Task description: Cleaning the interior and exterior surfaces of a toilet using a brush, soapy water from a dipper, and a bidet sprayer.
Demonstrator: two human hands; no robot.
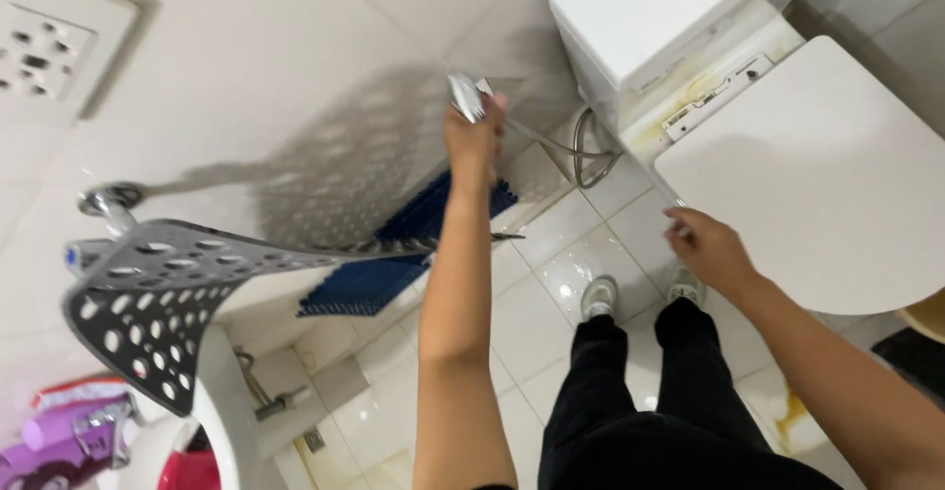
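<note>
Head view: the left hand (474,136) is stretched out toward the tiled wall (276,67), its grip closed around a chrome sprayer (466,96) whose head pokes out above the fingers. A thin metal hose (551,146) runs from the sprayer toward the base of the toilet tank (650,18), where it loops near the wall.

The right hand (711,249) hovers just beside the front-left edge of the closed toilet lid (817,175). Its fingers are curled and appear to pinch a thin line or stretch of hose; what exactly it holds is too small to tell.

Below the left forearm a grey perforated mat (148,303) bends over the rim of a white basin (221,421) at lower left and reaches out toward the wall, casting a dotted shadow on the tiles. A blue mat (394,264) lies under it against the foot of the wall.

The person's black trousers (640,392) and grey shoes (598,296) stand on the glossy, wet-looking floor (532,323). A tap (108,205) sticks out of the wall at left, and a vent (49,47) sits in the upper left corner.
</note>
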